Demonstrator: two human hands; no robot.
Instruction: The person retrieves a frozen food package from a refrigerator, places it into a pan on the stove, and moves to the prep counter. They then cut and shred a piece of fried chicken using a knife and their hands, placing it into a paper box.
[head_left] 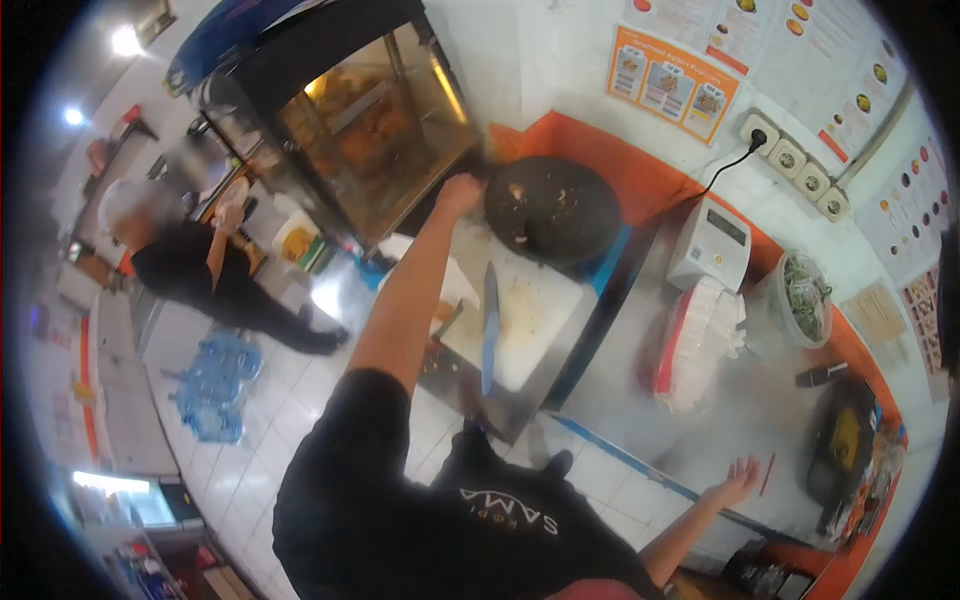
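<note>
Cabinet (372, 140): its near right corner is close to the left hand (461, 194); a hasty pull could knock knuckles on the frame.
Knife (490, 325): handle toward the board (540, 310)'s near edge; a brushing sleeve or forearm could drag it off.
Pan (550, 212): at the board's far edge; a sideways bump from the left hand could shift it and spill the scraps.
Stick (767, 475): near the counter (610, 370)'s near edge; a careless sweep of the right hand (737, 482) could roll it off.
Left fingers: curled together, just beside the pan's left edge; whether they touch or grip anything, I cannot tell.
Right fingers: apart, loosely bent, holding nothing visible; the stick lies just right of their tips.
</note>
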